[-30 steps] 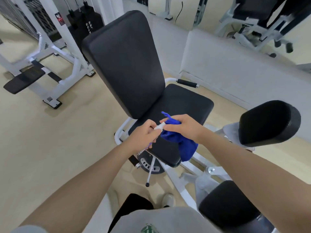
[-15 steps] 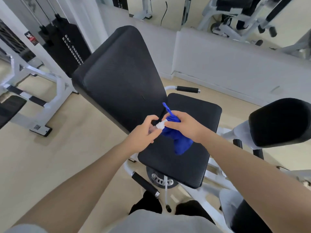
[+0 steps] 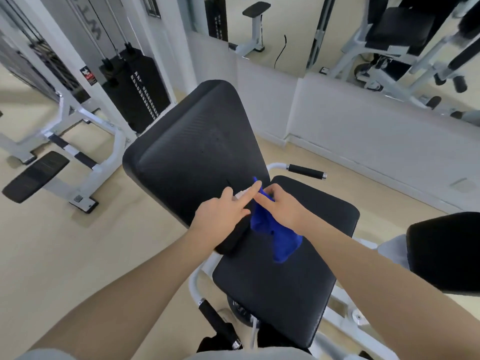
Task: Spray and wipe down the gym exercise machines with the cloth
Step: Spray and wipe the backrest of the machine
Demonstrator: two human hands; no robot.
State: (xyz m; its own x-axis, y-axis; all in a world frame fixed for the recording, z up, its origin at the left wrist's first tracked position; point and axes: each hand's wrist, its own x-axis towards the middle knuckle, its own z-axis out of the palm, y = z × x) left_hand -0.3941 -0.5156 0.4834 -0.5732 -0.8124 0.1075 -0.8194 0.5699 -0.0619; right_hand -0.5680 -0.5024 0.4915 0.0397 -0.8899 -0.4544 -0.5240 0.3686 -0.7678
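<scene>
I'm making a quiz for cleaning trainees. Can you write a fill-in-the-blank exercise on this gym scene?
1. The cloth in the right hand is ____ in colour.
2. The cloth hangs over the machine's black ____.
3. The left hand has its ____ finger stretched out.

Missing words: blue; seat; index

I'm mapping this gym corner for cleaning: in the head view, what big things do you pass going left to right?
Flat black footplate → black weight stack → tilted backrest pad → blue cloth hanging from the right hand → black foam-grip handle → black roller pad at the right edge.
</scene>
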